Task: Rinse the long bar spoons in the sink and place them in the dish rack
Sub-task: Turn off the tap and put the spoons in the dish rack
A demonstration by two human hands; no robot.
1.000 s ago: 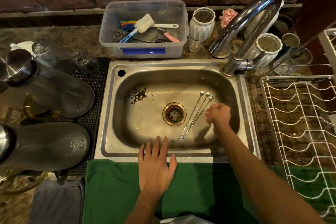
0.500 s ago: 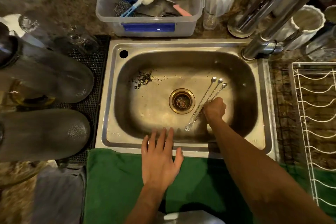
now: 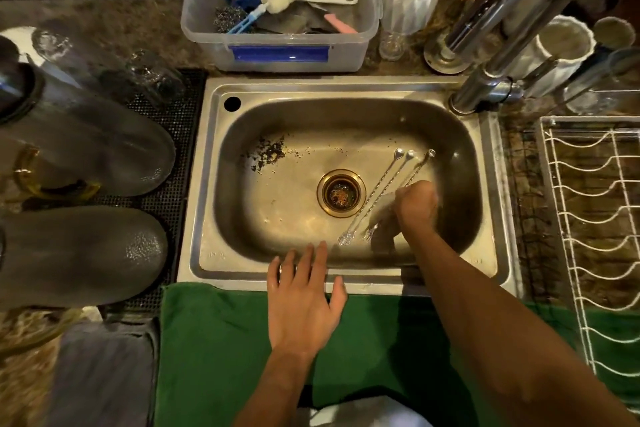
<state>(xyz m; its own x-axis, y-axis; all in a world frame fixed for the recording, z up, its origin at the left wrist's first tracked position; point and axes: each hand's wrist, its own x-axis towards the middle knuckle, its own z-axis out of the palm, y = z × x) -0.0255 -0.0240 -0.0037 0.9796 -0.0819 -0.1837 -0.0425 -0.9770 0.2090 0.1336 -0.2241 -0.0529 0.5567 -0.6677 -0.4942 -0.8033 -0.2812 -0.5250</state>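
Three long twisted bar spoons lie slanted on the floor of the steel sink, right of the drain. Two of them lie side by side, untouched. The rightmost spoon passes under my right hand, whose fingers are curled down around its middle; the hand is blurred. My left hand rests flat on the sink's front rim with fingers apart, holding nothing. The white wire dish rack stands right of the sink with nothing seen in it.
A chrome faucet arches over the sink's back right corner. Behind the sink sits a clear tub of brushes and scourers, with white ribbed cups beside it. Upturned glassware lies on a black mat at left. A green towel covers the front edge.
My right hand moved down onto the rightmost spoon and curled around it; that spoon's lower end has shifted away from the other two. The view tilted closer to the sink. My left hand stayed put.
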